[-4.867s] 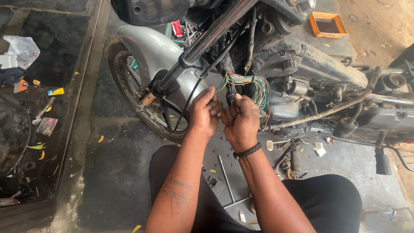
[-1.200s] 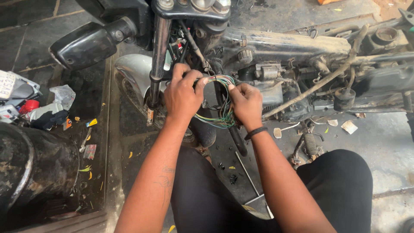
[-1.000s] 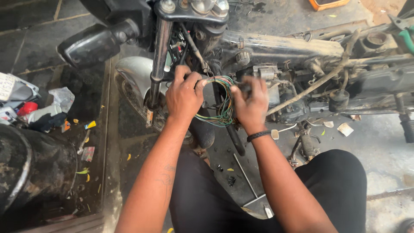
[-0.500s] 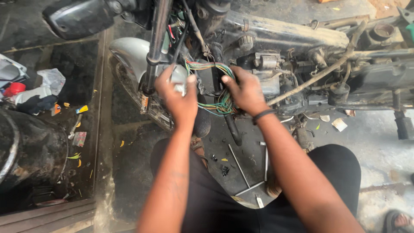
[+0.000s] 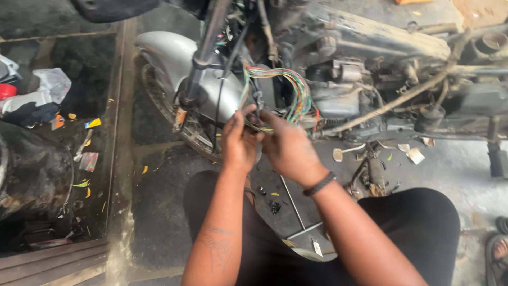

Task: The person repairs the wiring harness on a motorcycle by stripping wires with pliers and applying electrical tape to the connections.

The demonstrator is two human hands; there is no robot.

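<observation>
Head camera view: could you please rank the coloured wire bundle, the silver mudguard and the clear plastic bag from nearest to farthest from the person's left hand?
1. Coloured wire bundle: at the left hand's fingertips, just above.
2. Silver mudguard: up and left, over the front wheel.
3. Clear plastic bag: far left, on the dark ground.

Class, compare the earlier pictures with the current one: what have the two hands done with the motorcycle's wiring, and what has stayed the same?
Both hands have come down from the upper part of the wire bundle to its lower end. The left hand and right hand now pinch the wires there, close together; half a second ago they were spread apart. The motorcycle's front wheel and fork have stayed put, and the person is still seated before them.
</observation>
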